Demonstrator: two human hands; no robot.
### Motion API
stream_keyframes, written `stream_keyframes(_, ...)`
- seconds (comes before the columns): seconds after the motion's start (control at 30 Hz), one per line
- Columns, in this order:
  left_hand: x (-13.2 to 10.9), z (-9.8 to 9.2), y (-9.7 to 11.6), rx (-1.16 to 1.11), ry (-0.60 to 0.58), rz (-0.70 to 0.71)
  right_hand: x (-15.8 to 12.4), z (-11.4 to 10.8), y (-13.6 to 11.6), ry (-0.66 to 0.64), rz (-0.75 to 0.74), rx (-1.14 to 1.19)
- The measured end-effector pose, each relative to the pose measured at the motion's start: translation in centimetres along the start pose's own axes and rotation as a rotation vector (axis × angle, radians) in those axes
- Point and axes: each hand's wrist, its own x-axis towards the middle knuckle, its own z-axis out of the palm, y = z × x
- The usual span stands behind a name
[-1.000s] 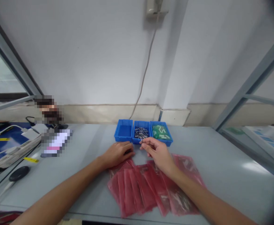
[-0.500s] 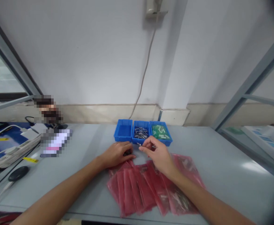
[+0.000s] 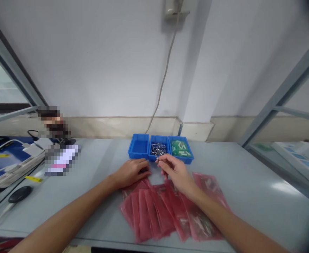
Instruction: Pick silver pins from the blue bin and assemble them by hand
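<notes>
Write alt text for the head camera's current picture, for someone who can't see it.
A person's right hand pinches a small metal piece just in front of three blue bins, the middle one heaped with metal parts. The left hand rests, curled, on a grey table, and overlapping red plastic bags lie nearer the viewer.

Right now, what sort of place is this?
Probably a small-parts workbench: three open rectangular blue plastic bins, one holding small shiny metal pieces, stand on a grey worktop behind overlapping translucent red plastic bags.
</notes>
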Motion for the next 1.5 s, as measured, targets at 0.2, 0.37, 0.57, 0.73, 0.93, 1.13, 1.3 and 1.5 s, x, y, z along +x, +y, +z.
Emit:
stream_keyframes(0.2, -0.02, -0.07, 0.07, -0.014, 0.010, -0.008, -0.09, -0.36, 0.00, 0.109, -0.141, -0.220)
stream_keyframes(0.37, 0.00, -0.02, 0.03, -0.020, 0.015, -0.004, -0.13, -0.35, -0.32, 0.108, -0.143, -0.225)
stream_keyframes(0.57, -0.01, -0.02, 0.10, -0.025, 0.014, -0.011, 0.08, -0.41, 0.22, 0.064, -0.054, -0.137)
stream_keyframes(0.73, -0.05, 0.02, 0.08, -0.026, 0.011, -0.013, 0.42, -0.58, 0.67, 0.063, -0.013, -0.051)
stream_keyframes(0.93, -0.05, 0.07, 0.05, -0.030, 0.020, -0.015, 0.30, -0.35, 0.10, 0.071, 0.005, -0.024)
stream_keyframes(1.13, 0.01, -0.04, 0.08, -0.029, 0.010, -0.014, 0.23, -0.27, 0.14, 0.076, -0.001, -0.025)
stream_keyframes(1.3, -0.01, 0.05, 0.00, -0.023, 0.010, -0.022, 0.21, -0.51, 0.22, 0.114, -0.055, -0.118)
stream_keyframes(1.5, -0.01, -0.06, 0.06, -0.023, 0.004, -0.015, -0.06, -0.40, -0.02, 0.137, -0.178, -0.265)
